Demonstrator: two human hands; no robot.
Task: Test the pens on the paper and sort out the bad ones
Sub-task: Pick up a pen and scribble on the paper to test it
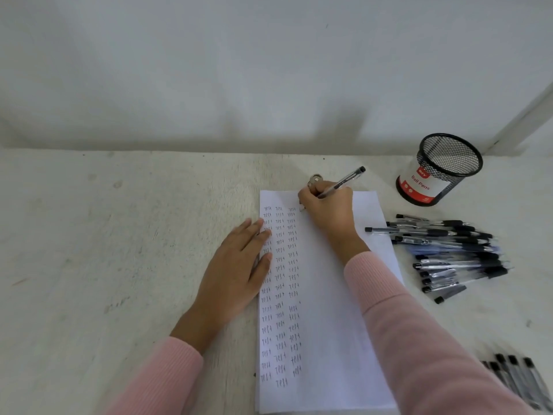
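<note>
A white sheet of paper lies lengthwise on the table, with three columns of the handwritten word "test" down its left part. My right hand grips a clear pen with a black cap end, its tip on the paper near the top of the sheet, right of the third column. My left hand lies flat, fingers straight, pressing the paper's left edge. A heap of several similar pens lies to the right of the paper. Another small group of pens sits at the lower right.
A black mesh pen cup with a red and white "Ball Pens" label stands at the back right. A small metal object lies just beyond the paper's top edge. The pale table meets a wall at the back.
</note>
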